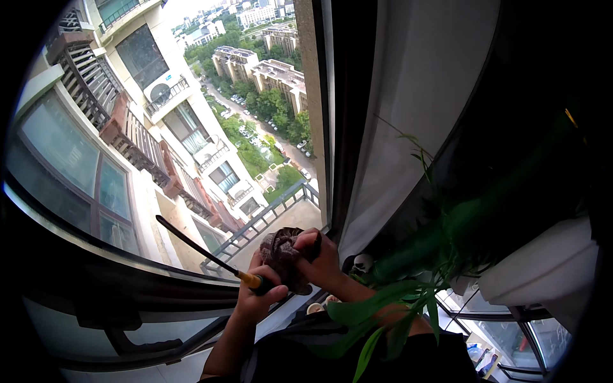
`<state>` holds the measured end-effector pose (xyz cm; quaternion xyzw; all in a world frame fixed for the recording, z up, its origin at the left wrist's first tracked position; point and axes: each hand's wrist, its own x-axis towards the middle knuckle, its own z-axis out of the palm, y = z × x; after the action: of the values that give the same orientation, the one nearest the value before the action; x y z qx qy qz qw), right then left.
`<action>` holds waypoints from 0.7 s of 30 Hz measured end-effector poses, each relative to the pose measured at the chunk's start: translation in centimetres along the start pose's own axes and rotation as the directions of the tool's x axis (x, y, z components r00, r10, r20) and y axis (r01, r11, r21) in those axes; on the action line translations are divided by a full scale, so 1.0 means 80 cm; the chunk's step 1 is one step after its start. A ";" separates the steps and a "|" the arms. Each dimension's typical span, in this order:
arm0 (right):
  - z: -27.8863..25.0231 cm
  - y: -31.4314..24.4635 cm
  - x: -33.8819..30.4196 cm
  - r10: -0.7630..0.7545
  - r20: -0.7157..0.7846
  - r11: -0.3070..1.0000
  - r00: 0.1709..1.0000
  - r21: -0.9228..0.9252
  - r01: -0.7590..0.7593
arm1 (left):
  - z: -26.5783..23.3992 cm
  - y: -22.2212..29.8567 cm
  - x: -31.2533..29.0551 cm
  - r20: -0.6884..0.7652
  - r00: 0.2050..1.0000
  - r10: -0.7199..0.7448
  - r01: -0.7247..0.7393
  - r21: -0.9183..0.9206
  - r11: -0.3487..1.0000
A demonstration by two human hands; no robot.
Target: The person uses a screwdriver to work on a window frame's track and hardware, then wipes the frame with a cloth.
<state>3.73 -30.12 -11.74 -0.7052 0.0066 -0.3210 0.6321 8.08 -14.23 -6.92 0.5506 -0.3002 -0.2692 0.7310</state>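
Against the window opening, my left hand (257,297) is closed around the handle of what looks like a long screwdriver (242,276). Its handle is yellow and black, and its thin dark shaft points up and to the left. A bunched brown patterned cloth (280,252) is held between both hands, next to the screwdriver handle. My right hand (322,262) grips this cloth from the right, with bent fingers pressed into it. Part of the cloth hangs below the hands. The fingertips inside its folds are hidden.
A window frame (324,115) rises just beyond my hands, with a metal railing (255,226) outside and buildings far below. Green plant leaves (377,303) cross in front of my right forearm. A pale curtain (415,83) hangs to the right.
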 end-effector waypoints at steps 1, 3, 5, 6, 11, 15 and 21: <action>-0.003 0.004 -0.002 0.067 -0.113 0.997 0.991 0.038 -0.063 | 0.006 -0.002 0.002 -0.011 0.999 0.044 -0.045 -0.072 0.996; -0.016 0.000 0.031 -0.142 -0.389 0.982 0.910 0.061 0.179 | 0.006 0.000 0.002 -0.054 0.997 0.047 -0.055 -0.153 0.987; -0.042 -0.013 0.071 -0.388 -0.458 0.921 0.800 -0.176 0.346 | -0.006 0.000 -0.005 -0.087 0.996 0.016 -0.023 -0.078 0.997; -0.051 -0.017 0.093 -0.487 -0.476 0.873 0.732 -0.274 0.403 | -0.011 -0.002 -0.010 -0.108 0.994 -0.021 0.021 0.000 1.000; -0.091 0.010 0.177 -0.720 -0.350 0.584 0.599 -0.772 0.250 | -0.016 -0.005 -0.015 -0.138 0.988 -0.063 0.061 -0.020 0.998; -0.084 0.055 0.169 -0.734 -0.347 0.573 0.583 -0.777 0.259 | -0.030 -0.002 -0.025 -0.201 0.979 -0.037 0.031 -0.030 0.999; -0.087 0.111 0.127 -0.601 -0.363 0.607 0.712 -0.787 0.112 | -0.033 -0.002 -0.028 -0.225 0.974 -0.040 0.038 -0.011 0.999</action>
<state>12.10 -42.32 -15.23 -0.7383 0.1795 -0.6230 0.1858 8.52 -10.99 -7.94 0.5809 -0.2039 -0.2203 0.7566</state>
